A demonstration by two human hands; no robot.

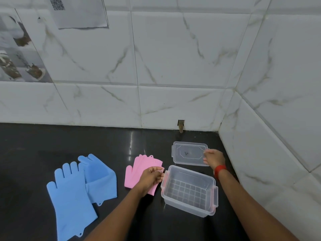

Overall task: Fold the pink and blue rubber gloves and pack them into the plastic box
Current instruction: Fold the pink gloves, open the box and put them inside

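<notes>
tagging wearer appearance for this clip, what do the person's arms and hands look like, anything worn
Both forearms are bare, with no sleeves in view. The left hand wears nothing: no glove, ring or band shows. The right hand is also ungloved, and a red band, like a watch or fitness strap, circles its wrist. No markings are visible.

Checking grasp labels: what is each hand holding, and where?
Left hand pinches the pink gloves at their right edge. Right hand touches the lid at its right edge.

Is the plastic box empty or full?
Empty. The plastic box stands open, its grid bottom bare; the lid lies behind it on the counter.
</notes>
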